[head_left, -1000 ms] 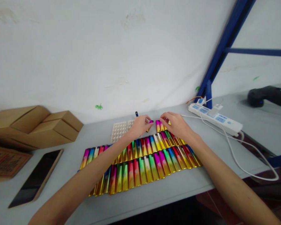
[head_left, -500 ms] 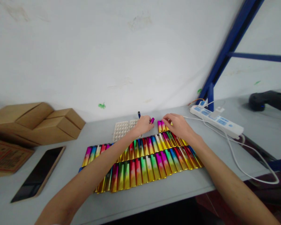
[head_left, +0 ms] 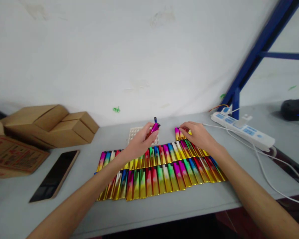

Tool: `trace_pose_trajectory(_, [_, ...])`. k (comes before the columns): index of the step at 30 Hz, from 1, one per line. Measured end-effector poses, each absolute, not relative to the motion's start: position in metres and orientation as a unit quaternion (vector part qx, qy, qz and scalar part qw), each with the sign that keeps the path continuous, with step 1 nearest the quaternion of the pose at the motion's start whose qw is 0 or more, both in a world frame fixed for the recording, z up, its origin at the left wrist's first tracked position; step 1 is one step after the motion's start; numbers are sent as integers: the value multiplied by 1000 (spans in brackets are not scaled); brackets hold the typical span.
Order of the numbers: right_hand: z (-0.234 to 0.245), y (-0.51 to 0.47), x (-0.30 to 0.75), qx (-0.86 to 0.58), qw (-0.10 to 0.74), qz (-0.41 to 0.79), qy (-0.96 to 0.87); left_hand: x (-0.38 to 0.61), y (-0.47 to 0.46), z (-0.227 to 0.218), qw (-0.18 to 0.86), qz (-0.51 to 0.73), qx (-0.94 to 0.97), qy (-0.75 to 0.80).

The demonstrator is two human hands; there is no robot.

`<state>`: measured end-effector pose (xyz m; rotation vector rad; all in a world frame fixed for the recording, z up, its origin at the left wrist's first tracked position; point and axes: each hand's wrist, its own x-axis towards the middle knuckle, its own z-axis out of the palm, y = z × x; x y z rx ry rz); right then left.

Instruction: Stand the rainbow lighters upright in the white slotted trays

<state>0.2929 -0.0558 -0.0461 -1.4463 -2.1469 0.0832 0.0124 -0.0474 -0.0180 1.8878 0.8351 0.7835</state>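
My left hand (head_left: 142, 139) is closed around a shiny magenta tube (head_left: 154, 128) with a black tip, held above a pale tray of small round pockets (head_left: 132, 133). A dark blue stick-like thing (head_left: 155, 119) pokes up behind that hand. My right hand (head_left: 195, 134) lies with bent fingers over a short back row of magenta-and-gold tubes (head_left: 177, 133); whatever its fingertips grip is hidden. In front of both hands, two long rows of metallic tubes lie side by side, a middle row (head_left: 164, 154) and a front row (head_left: 161, 179), fading from many colours to gold.
At the left are brown cardboard boxes (head_left: 40, 127), a printed carton (head_left: 17, 154) and a dark phone (head_left: 55, 176). A white power strip (head_left: 244, 131) with cables lies at the right by a blue metal frame (head_left: 255, 56). The wall closes off the back.
The view has shifted, moving everything a little rightward. My left hand has drawn back and turned with the magenta tube, showing more of it and its black tip. My right hand stays at the short row.
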Motion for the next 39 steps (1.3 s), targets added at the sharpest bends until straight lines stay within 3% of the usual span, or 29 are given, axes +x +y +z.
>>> trace_pose_trajectory(7, [-45,-59,290,-535,273,15,-800,-21,-66,-29,521,380,684,342])
trace_pose_trajectory(13, [-47,-60,289,-543,271,-1,-795,-36,-77,-25,349,380,744,424])
trace_pose_trajectory(17, [-47,-61,287,-542,269,-4,-796,-37,-84,-22,293,363,763,448])
trace_pose_trajectory(39, [-47,-63,284,-524,265,3,-809,-32,-89,-31,239,361,757,490])
